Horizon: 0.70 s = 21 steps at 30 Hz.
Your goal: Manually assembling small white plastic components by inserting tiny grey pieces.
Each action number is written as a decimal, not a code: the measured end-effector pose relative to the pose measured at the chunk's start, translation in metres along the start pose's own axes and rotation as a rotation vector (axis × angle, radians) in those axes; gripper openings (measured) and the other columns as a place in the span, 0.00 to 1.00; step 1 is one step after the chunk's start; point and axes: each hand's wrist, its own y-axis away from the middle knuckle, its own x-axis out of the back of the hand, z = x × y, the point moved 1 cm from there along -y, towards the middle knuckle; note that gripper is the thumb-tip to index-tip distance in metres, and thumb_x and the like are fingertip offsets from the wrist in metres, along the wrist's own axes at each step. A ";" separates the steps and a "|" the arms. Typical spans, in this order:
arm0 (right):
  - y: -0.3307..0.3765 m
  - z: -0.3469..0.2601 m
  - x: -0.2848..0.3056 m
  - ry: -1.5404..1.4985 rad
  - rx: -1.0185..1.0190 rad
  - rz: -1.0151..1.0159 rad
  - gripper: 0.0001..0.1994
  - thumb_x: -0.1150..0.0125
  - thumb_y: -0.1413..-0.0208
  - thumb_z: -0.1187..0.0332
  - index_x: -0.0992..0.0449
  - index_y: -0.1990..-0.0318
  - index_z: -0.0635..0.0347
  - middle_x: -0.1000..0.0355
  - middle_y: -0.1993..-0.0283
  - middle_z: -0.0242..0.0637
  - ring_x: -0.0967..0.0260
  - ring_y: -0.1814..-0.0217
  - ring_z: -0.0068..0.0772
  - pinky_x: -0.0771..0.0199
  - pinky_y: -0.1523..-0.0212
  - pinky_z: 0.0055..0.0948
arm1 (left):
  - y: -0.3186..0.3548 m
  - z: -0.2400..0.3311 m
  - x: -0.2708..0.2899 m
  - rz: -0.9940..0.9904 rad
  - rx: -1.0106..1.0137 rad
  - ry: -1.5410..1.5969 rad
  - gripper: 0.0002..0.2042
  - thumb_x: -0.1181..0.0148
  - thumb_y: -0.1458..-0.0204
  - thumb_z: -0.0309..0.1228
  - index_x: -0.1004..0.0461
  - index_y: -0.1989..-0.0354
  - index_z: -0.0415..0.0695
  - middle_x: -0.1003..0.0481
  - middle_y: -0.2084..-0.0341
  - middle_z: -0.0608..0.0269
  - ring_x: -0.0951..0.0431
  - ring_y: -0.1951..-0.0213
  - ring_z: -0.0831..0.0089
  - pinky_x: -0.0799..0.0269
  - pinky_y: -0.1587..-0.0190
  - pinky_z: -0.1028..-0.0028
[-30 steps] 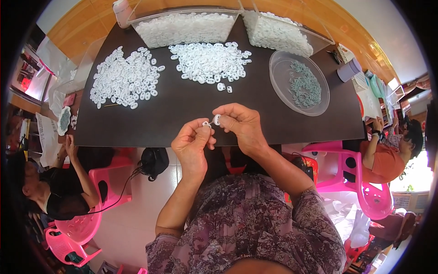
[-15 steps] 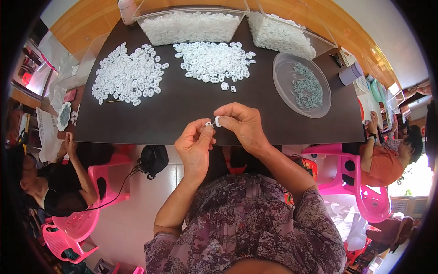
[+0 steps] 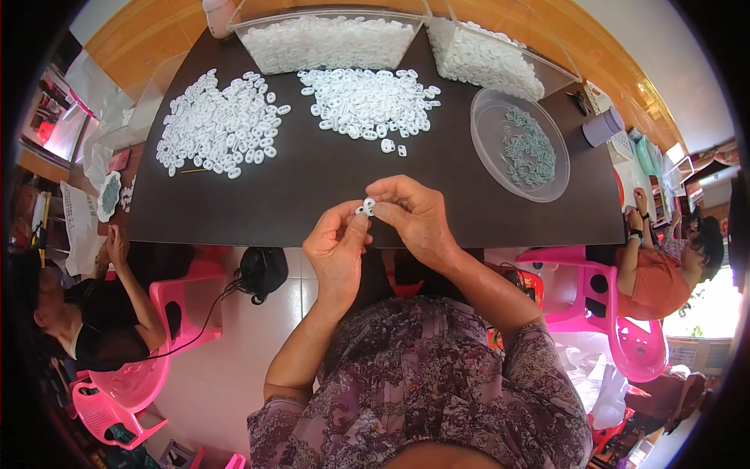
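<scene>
Near the table's front edge, my left hand pinches a small white plastic piece between thumb and fingers. My right hand grips another white plastic piece with holes. The two pieces touch or overlap at my fingertips; how they join is too small to tell. Beyond my hands lie a left pile of white oval two-holed pieces and a middle pile of white pieces, with two loose pieces just in front of the latter.
A round clear tray of small grey-green parts sits at the right. Two clear bins of white pieces line the back. A purple-grey cup stands at the right edge. People sit on pink chairs at both sides.
The two white pieces, slightly apart before with a thin part between them, are now together. My right hand's piece has turned to show its holes.
</scene>
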 end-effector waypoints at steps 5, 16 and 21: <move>-0.002 -0.005 0.007 0.300 0.159 -0.107 0.06 0.45 0.49 0.79 0.26 0.63 0.65 0.28 0.68 0.32 0.32 0.65 0.18 0.31 0.65 0.19 | 0.000 -0.002 0.000 -0.013 -0.023 -0.018 0.07 0.45 0.47 0.22 0.26 0.62 0.34 0.27 0.76 0.66 0.30 0.78 0.83 0.36 0.77 0.85; 0.004 -0.005 0.006 0.055 0.020 0.001 0.05 0.45 0.51 0.80 0.24 0.66 0.66 0.30 0.70 0.33 0.33 0.67 0.21 0.33 0.68 0.21 | 0.001 0.000 -0.007 -0.024 -0.023 0.034 0.08 0.44 0.48 0.22 0.26 0.60 0.34 0.27 0.76 0.65 0.29 0.78 0.81 0.35 0.78 0.84; 0.008 -0.007 0.006 0.148 0.154 0.011 0.06 0.45 0.51 0.81 0.24 0.66 0.66 0.30 0.69 0.34 0.32 0.67 0.21 0.33 0.67 0.20 | 0.001 -0.003 -0.005 -0.043 -0.024 0.086 0.10 0.44 0.48 0.21 0.27 0.57 0.35 0.27 0.76 0.65 0.28 0.78 0.80 0.34 0.79 0.84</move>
